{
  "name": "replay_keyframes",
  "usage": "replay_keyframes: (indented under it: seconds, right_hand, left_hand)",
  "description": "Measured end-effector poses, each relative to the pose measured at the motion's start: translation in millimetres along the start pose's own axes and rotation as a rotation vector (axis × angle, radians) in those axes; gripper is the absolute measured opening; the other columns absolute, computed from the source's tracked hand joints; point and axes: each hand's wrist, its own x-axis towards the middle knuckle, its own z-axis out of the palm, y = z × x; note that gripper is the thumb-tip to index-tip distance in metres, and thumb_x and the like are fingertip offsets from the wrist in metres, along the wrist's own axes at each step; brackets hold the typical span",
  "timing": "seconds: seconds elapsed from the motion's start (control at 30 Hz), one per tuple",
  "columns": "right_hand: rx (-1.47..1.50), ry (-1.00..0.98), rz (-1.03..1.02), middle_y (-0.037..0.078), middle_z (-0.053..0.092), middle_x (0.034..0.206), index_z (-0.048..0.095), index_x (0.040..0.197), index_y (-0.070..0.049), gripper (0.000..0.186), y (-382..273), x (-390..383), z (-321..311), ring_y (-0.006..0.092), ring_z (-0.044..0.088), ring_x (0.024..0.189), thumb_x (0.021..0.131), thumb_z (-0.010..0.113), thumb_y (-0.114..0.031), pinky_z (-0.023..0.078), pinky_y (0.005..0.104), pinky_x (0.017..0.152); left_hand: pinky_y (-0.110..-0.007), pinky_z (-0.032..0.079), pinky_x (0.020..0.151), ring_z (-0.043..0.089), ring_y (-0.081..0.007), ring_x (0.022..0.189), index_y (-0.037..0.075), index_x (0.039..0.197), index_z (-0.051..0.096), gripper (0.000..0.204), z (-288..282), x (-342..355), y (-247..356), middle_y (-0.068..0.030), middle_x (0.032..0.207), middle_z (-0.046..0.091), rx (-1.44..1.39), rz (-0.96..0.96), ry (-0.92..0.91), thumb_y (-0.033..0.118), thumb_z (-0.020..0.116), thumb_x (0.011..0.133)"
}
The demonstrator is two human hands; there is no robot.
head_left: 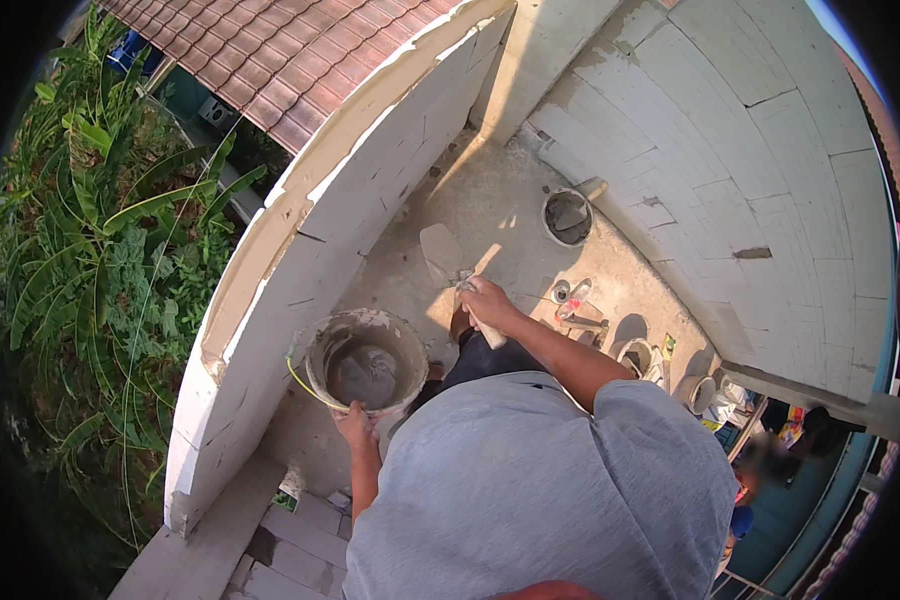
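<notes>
My left hand [354, 424] grips the near rim of a round bucket [320, 352] that holds grey mortar [364, 375]. The bucket is lifted close to the top of the white block wall [270, 260] on my left. My right hand [487, 300] is closed on the handle of a flat trowel [439, 253], its blade pointing up and away over the concrete floor [500, 215]. My grey shirt fills the lower middle of the view.
A second bucket [568, 217] with mortar stands on the floor near the right block wall [760, 170]. Small tools and cups [582, 312] lie by that wall. Beyond the left wall are a tiled roof [270, 55] and green plants [100, 230] far below.
</notes>
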Motion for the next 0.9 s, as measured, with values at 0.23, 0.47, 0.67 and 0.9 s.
replay_keyframes:
  seconds: [0.23,0.47,0.67,0.9]
  right_hand:
    - [0.358,0.191,0.194,0.005,0.061,0.080,0.056,0.109,-0.003,0.028,58,1,-93,0.0144,0.060,0.054,0.097,0.062,-0.028,0.052,0.0323,0.048]
    - [0.719,0.461,0.313,0.004,0.059,0.079,0.054,0.105,-0.007,0.023,138,-23,-145,0.0144,0.059,0.056,0.098,0.061,-0.027,0.052,0.0318,0.050]
    - [0.952,0.699,0.468,0.005,0.057,0.078,0.054,0.103,-0.007,0.019,221,-46,-108,0.0158,0.058,0.055,0.098,0.059,-0.025,0.051,0.0320,0.050]
    - [1.088,0.819,0.707,0.005,0.058,0.079,0.055,0.104,-0.006,0.018,269,-43,-25,0.0146,0.058,0.056,0.099,0.059,-0.023,0.052,0.0314,0.050]
  left_hand:
    - [-0.035,0.062,0.050,0.066,-0.0177,0.070,0.007,0.134,0.047,0.055,156,30,14,-0.0069,0.097,0.061,0.268,-0.140,-0.237,-0.005,0.057,0.081]
    - [-0.039,0.060,0.055,0.069,-0.0241,0.077,0.002,0.127,0.051,0.047,305,102,-35,-0.0126,0.103,0.063,0.595,-0.233,-0.434,-0.003,0.062,0.082]
    - [-0.038,0.060,0.058,0.069,-0.0228,0.077,0.006,0.132,0.049,0.054,423,158,-115,-0.0117,0.104,0.064,0.751,-0.177,-0.558,-0.003,0.065,0.081]
    - [-0.042,0.066,0.080,0.070,-0.0289,0.097,0.002,0.133,0.047,0.054,528,266,-212,-0.0149,0.122,0.062,0.849,-0.155,-0.961,-0.001,0.069,0.084]
